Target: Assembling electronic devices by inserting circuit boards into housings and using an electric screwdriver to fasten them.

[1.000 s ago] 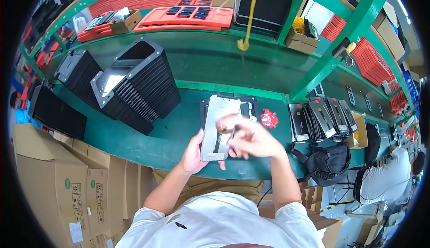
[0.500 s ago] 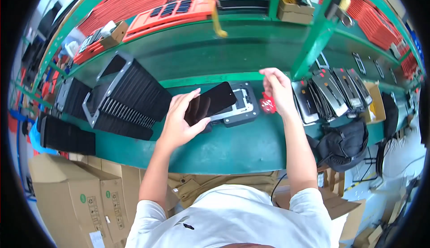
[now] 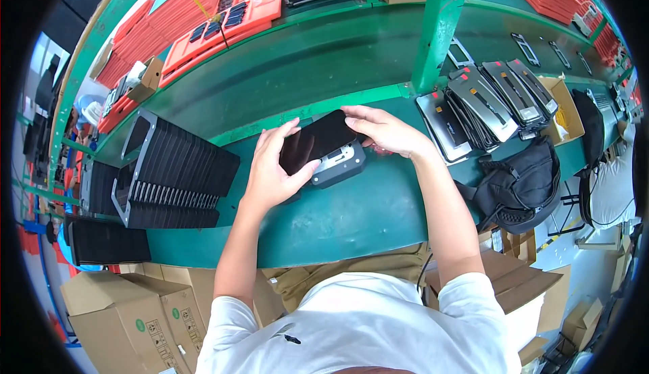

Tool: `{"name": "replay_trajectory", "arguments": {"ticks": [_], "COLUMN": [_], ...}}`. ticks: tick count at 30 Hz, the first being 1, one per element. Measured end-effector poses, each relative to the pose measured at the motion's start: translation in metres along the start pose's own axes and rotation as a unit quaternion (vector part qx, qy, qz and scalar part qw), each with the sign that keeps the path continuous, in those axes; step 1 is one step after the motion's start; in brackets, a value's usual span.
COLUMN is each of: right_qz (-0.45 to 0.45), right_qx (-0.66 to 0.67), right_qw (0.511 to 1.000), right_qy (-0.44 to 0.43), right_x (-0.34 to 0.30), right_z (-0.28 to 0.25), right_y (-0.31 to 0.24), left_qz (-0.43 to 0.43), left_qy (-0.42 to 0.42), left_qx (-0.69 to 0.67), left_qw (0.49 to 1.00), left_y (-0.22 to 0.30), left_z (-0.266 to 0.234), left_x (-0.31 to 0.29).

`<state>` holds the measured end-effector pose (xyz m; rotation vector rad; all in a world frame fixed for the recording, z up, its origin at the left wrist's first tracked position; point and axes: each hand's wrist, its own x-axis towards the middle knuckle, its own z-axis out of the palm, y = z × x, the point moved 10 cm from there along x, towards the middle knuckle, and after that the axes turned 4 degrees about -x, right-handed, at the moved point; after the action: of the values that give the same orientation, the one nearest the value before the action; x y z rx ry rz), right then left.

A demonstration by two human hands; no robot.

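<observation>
A black phone screen panel is held tilted between my hands. My left hand is closed on its left end, fingers along the far edge and thumb on the near edge. My right hand grips its far right corner between thumb and fingers. Beneath the panel lies a dark grey fixture on the green bench, with a silver phone frame partly showing in it. The panel hides the rest of that frame. Something red lies partly under my right hand.
Black slotted racks stand at the left of the bench. To the right are stacks of flat grey phone panels, a cardboard box and a black bag. A green post and shelf with red trays rise behind.
My right hand has come left from beside the red thing and taken hold of the panel's right corner. My left hand still holds the panel. The whole view has shifted.
</observation>
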<state>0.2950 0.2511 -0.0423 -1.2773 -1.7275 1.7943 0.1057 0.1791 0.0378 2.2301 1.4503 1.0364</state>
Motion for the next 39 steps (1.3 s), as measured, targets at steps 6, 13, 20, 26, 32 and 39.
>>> {"name": "replay_trajectory", "arguments": {"ticks": [6,13,20,26,32,39], "right_qz": [-0.110,-0.181,-0.164,-0.158,-0.154,-0.197], "right_qx": [-0.044,-0.086,-0.069,-0.094,-0.109,-0.083], "right_qw": [0.993,0.980,0.984,0.983,0.982,0.970], "right_qy": [-0.023,-0.011,-0.022,-0.007,-0.013,0.116], "right_x": [0.007,0.010,0.006,0.004,0.008,0.020], "right_z": [0.005,0.010,0.012,0.008,0.012,-0.026], "right_y": [-0.003,-0.009,-0.013,-0.013,-0.014,-0.023], "left_qz": [0.026,0.013,0.015,-0.007,-0.095,-0.190], "left_qy": [-0.005,0.009,-0.001,0.058,-0.075,-0.152], "left_qx": [0.033,0.000,0.013,-0.080,0.014,-0.030], "left_qw": [0.999,1.000,1.000,0.995,0.993,0.970], "left_y": [0.008,-0.001,-0.001,-0.007,-0.039,-0.040], "left_z": [-0.001,-0.007,-0.007,-0.040,-0.038,-0.037], "left_x": [-0.004,-0.013,-0.015,-0.026,-0.052,-0.042]}}
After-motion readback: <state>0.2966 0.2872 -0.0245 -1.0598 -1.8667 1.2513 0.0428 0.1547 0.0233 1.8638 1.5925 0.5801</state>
